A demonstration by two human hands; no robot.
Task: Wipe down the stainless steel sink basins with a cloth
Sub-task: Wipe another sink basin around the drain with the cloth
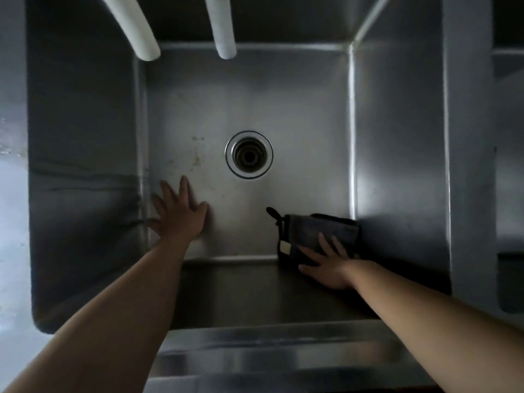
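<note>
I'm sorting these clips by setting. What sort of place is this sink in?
Probably a commercial or utility kitchen: a deep, square stainless basin, a second basin alongside, and two white spouts overhead. No dishes or food show.

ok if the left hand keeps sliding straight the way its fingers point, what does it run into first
Probably the brownish stains on the stainless steel basin floor, just ahead of the flat left hand. The round metal drain lies off to the right of that line, though depth is hard to judge.

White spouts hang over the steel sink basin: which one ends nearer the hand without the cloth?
The thicker white spout, farther left, ends nearer the bare left hand. The slimmer white spout ends nearer the middle.
</note>
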